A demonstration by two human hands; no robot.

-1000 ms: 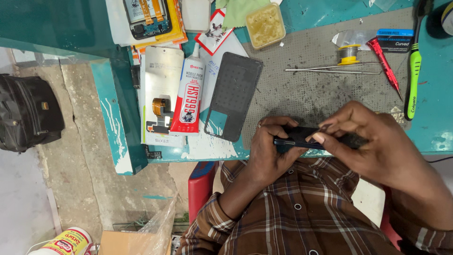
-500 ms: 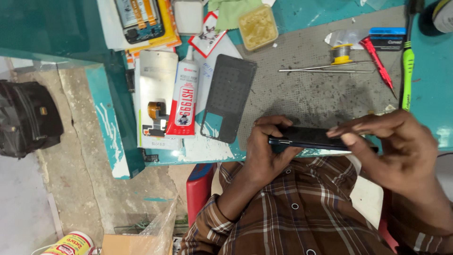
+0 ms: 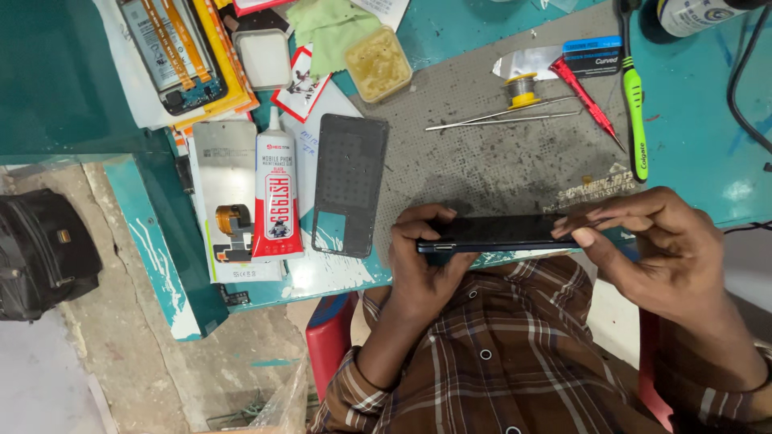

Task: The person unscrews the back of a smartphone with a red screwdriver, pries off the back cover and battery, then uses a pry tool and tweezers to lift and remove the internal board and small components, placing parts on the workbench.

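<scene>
Both hands grip one slim black phone (image 3: 498, 233) edge-on at the near rim of the bench. Our left hand (image 3: 426, 261) closes round the left end, fingers curled over the top edge, thumb underneath. Our right hand (image 3: 651, 249) pinches the right end, fingertips (image 3: 583, 235) pressed along the seam.

Change over the last second: the phone has tipped from a flatter hold to almost fully on edge, and our right fingers have slid along the upper edge. We read this as pressing or checking the seam, though which we cannot tell.

Materials:
- Phone: glossy, thin, hard-edged slab, dark all over.
- Grey work mat (image 3: 498, 153): dull, pitted, dusted with debris.
- Black perforated panel (image 3: 347, 183): matte, flat, just left of our left hand.
- White glue tube (image 3: 277, 197) with red band: soft plastic, tapered nozzle.
- Metal tweezers (image 3: 503, 119): thin, shiny, beside a small yellow solder spool (image 3: 523, 88).
- Red screwdriver (image 3: 585, 96) and green toothbrush (image 3: 635, 104), far side.
- Teal bench (image 3: 691, 153): painted, scuffed.
</scene>
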